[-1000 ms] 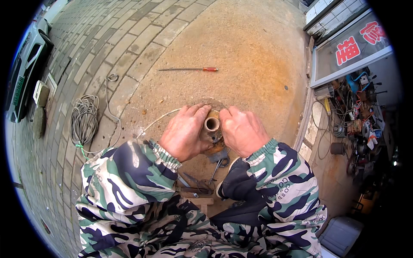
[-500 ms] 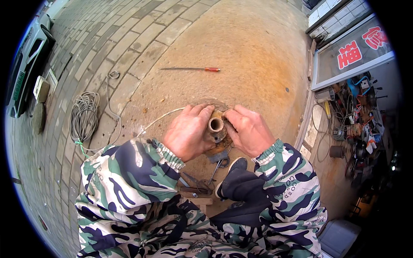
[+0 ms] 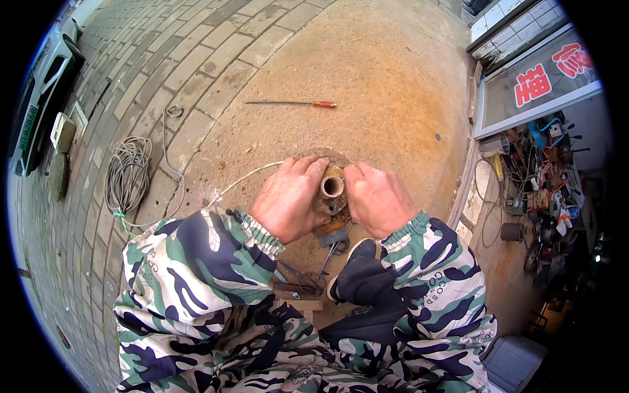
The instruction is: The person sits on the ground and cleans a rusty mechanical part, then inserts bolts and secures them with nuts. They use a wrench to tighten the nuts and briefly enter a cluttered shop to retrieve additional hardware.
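A rusty metal fitting with a round, upright pipe mouth [image 3: 332,187] stands on the ground between my hands. It looks like the top of a pump, but most of its body is hidden. My left hand [image 3: 288,202] curls round its left side, thumb low and fingertips at the far edge. On the opposite side my right hand [image 3: 381,200] is closed, its fingers bent and pressed together against the fitting's edge; what they pinch, if anything, is hidden. A pale cable [image 3: 246,177] runs from behind my left hand toward the left.
Beyond the fitting lies a screwdriver [image 3: 322,105] with a red handle. A coiled cable [image 3: 128,175] rests on the paving at left. Hand tools [image 3: 298,283] lie near my shoe [image 3: 360,255]. Assorted parts [image 3: 544,190] are piled at right, beside a glass door [image 3: 537,78]. A car [image 3: 49,92] stands far left.
My right hand has shifted slightly, its fingers more tightly bent at the fitting's right side. The pipe mouth appears a little farther right and higher. My left hand keeps its place on the fitting.
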Demonstrator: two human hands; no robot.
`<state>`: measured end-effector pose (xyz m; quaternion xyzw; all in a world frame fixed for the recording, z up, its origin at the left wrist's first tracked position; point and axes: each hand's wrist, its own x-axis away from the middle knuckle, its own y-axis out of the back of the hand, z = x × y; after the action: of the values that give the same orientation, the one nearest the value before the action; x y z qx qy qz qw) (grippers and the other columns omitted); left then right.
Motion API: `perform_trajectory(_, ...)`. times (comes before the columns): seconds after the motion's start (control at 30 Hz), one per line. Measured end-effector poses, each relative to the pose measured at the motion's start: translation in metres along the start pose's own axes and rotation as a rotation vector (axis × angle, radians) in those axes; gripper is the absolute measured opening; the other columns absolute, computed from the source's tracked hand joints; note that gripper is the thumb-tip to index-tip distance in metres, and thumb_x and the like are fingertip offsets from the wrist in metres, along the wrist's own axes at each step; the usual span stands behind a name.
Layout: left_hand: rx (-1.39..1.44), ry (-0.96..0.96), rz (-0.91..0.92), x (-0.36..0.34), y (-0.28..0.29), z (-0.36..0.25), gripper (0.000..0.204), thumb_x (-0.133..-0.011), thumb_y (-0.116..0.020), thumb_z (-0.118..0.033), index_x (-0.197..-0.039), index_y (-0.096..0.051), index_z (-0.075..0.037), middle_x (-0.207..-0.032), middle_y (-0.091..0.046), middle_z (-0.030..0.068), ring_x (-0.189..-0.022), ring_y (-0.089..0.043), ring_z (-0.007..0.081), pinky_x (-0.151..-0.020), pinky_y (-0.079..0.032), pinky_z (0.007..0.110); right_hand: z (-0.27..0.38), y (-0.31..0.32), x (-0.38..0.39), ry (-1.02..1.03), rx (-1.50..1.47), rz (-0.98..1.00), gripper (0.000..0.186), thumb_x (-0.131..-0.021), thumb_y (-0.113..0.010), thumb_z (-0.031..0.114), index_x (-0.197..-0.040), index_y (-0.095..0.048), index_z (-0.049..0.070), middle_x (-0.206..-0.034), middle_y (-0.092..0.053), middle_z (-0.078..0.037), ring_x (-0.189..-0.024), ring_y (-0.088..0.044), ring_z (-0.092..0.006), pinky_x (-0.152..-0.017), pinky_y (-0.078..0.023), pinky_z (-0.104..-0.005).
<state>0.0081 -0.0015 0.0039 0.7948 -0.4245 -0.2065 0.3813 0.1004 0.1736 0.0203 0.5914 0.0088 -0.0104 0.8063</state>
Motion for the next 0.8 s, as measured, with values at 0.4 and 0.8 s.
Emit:
perform_trajectory(0.4, 0.038, 0.03, 0.019, -0.0021, 0.0033, -0.0031, 0.093, -0.059, -0.095, -0.018, -0.139, -0.054, 0.007, -0.137, -0.06, 0.0244, -0.125, -0.057, 0.042, -0.109, -0.048, 0.044, -0.0031, -0.005, -0.0018, -0.013, 0.037, -0.026, 0.007, -0.088, -0.065, 0.008, -0.091, -0.063, 0.003, -0.086, -0.068, -0.02, -0.075, -0.07, -0.0428, -0.064, -0.056, -0.0509)
perform_trajectory(0.8, 0.034, 0.016, 0.007, 0.0013, 0.0041, 0.0007, 0.092, -0.06, -0.094, -0.018, -0.14, -0.054, 0.006, -0.139, -0.06, 0.0238, -0.126, -0.057, 0.0421, -0.109, -0.047, 0.045, -0.0014, -0.0058, -0.0011, 0.028, -0.057, -0.049, 0.008, -0.089, -0.065, 0.004, -0.093, -0.059, 0.001, -0.089, -0.062, -0.019, -0.08, -0.068, -0.0424, -0.068, -0.057, -0.0493)
